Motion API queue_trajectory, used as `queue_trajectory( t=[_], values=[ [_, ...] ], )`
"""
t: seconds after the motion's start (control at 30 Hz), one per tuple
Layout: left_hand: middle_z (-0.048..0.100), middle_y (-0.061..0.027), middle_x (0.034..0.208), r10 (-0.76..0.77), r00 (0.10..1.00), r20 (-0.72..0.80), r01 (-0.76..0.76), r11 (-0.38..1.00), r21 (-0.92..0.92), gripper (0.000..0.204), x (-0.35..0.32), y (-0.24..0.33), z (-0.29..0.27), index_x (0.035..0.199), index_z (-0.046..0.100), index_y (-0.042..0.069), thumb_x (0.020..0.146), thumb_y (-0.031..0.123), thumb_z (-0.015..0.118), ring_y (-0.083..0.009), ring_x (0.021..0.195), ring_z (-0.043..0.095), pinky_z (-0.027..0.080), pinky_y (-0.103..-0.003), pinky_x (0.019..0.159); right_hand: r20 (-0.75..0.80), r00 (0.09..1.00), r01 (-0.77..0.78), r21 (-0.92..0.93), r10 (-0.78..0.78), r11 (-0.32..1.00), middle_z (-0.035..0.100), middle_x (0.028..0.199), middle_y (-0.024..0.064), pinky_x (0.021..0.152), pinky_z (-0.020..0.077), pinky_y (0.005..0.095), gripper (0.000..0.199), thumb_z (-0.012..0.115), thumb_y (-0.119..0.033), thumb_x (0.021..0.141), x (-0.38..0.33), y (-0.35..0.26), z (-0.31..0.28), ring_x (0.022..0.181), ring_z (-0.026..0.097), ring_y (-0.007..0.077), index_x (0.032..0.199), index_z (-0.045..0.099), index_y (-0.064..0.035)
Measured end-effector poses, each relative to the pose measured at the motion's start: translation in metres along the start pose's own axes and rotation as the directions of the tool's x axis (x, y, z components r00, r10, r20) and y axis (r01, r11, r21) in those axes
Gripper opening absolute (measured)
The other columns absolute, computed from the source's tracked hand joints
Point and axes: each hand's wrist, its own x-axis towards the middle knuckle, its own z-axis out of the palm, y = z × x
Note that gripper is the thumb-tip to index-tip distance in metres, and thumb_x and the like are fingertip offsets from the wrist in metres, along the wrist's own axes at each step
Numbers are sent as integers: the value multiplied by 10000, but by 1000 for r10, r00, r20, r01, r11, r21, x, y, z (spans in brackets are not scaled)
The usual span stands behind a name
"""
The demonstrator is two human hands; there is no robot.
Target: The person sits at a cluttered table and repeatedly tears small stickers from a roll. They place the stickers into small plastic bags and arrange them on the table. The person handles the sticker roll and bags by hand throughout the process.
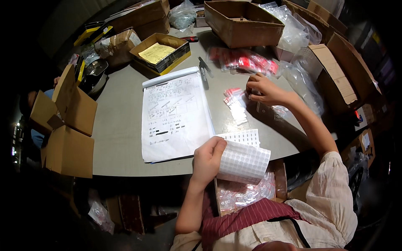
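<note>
On the counter [121, 125] the paper pad [173, 115] lies ahead of my left hand [208, 159], which holds a sticker sheet [243, 161] at the near edge. Right of the pad, small bags [235, 104] lie beside my right hand [264, 90]. Cardboard boxes [243, 21] stand behind.

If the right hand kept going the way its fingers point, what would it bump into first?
Probably the small red-and-clear bags on the table just left of the right hand; its fingertips already seem almost on them, though depth is unclear.
</note>
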Motion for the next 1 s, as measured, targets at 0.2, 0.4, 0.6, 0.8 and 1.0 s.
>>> queue_trajectory(
  t=[0.2,0.4,0.6,0.8,1.0],
  values=[
    [653,-127,728,32,999,7,-32,999,4,216,0,2,-2,989,687,-19,1025,182,619,-150,675,591,483,-314,648,-1,999,34,-60,-34,998,585,1066,164,1000,444,444,267,765,-189,837,2,7,12,1133,505,362,992,653,-4],
    [684,-149,791,106,994,-11,-105,992,74,183,-4,8,0,989,693,-16,1006,158,640,-195,680,629,493,-330,649,-126,961,-263,-128,247,956,649,1027,166,914,480,455,347,812,-306,833,0,3,4,1056,559,338,942,681,-4],
    [671,-148,888,314,949,-23,-303,932,198,115,-15,4,1,984,703,3,979,108,656,-259,764,657,517,-341,702,100,995,-79,638,20,766,645,1112,133,944,488,385,421,798,-252,866,-44,-101,-6,1079,608,277,1189,644,-31],
    [651,-144,871,425,898,-116,-407,901,149,101,-22,21,14,989,692,-41,958,52,668,-283,787,649,508,-351,710,-36,999,-7,597,35,802,546,1314,166,1047,455,422,588,765,-111,838,-82,-132,10,1232,560,317,1365,516,-34],
    [662,-133,863,265,958,-110,-257,963,84,90,-36,38,17,962,723,-55,945,29,698,-223,774,635,502,-299,722,21,969,-166,792,245,587,654,1020,100,847,518,329,435,755,-100,889,-106,-148,0,948,639,188,1273,564,-25]
  ],
)
